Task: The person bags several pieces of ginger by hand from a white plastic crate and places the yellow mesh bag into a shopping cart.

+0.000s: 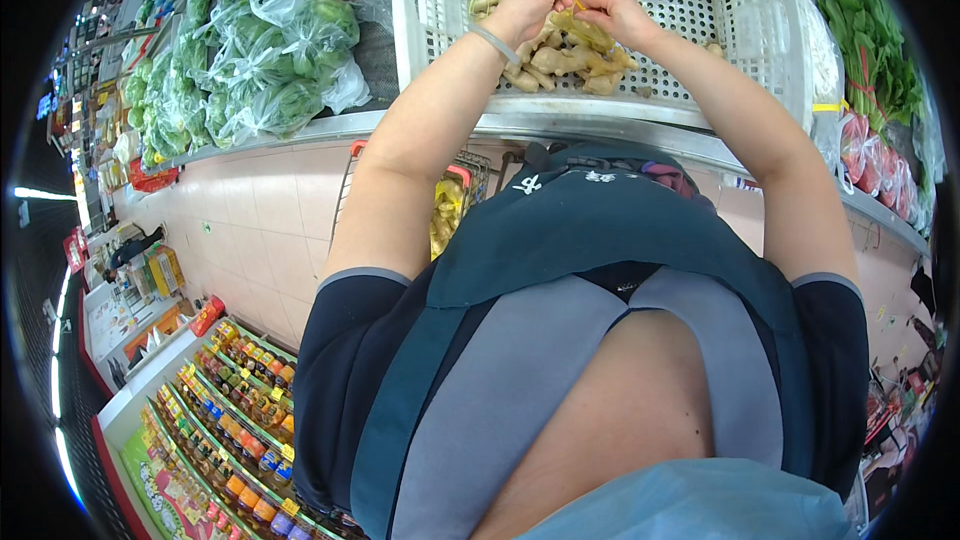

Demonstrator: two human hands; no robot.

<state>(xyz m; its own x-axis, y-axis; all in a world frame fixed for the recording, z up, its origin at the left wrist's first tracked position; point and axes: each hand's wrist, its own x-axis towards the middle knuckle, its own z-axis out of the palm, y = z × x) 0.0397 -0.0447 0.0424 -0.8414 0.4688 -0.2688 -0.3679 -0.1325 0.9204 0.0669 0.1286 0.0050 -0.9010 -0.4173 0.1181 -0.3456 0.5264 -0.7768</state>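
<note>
My left hand [534, 1], with a pale bangle at its wrist, pinches the gathered yellow top of a net bag [581, 31]. My right hand [619, 15] is close beside it, its fingertips on a thin yellow strip just below the gathered part. The yellow netting hangs beneath both hands over pieces of ginger root [559, 60]. More ginger root lies loose at the left side of a white perforated plastic crate [742, 101]. Whether the bag holds ginger cannot be told for certain.
Bagged green vegetables [259, 67] lie left of the crate. Leafy greens [862, 37] and bagged red produce [874, 157] are at right. A metal counter edge [637, 127] runs before me. A shopping cart [466, 165] with yellow net bags stands below. Shelves of jars [247, 427] are behind left.
</note>
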